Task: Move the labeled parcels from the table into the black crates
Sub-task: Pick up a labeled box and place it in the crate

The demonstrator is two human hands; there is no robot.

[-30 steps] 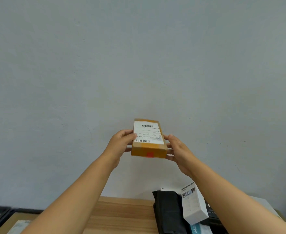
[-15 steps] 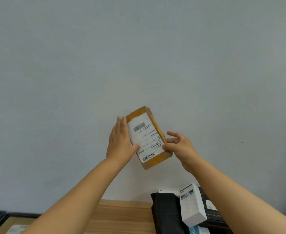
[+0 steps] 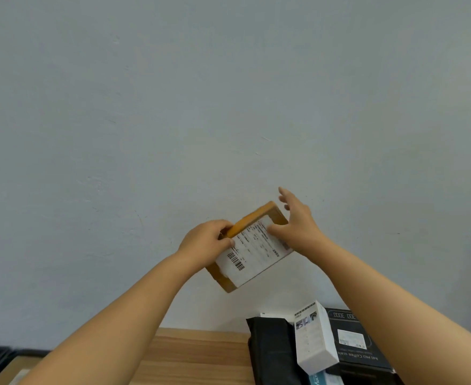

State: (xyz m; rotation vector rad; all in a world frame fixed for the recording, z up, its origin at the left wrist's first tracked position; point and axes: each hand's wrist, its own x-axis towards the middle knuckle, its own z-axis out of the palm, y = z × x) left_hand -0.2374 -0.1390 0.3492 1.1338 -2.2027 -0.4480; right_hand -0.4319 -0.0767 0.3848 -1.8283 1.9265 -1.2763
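The left hand (image 3: 205, 241) grips a tilted brown parcel (image 3: 249, 250) mid-air, label facing the person, likely for reading; the right hand (image 3: 295, 227), fingers spread, steadies it.

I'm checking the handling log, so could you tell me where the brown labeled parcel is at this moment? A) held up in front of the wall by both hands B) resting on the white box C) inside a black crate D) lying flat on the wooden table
A: the brown labeled parcel is up in front of the wall, the left hand gripping one edge and the right hand touching the other.
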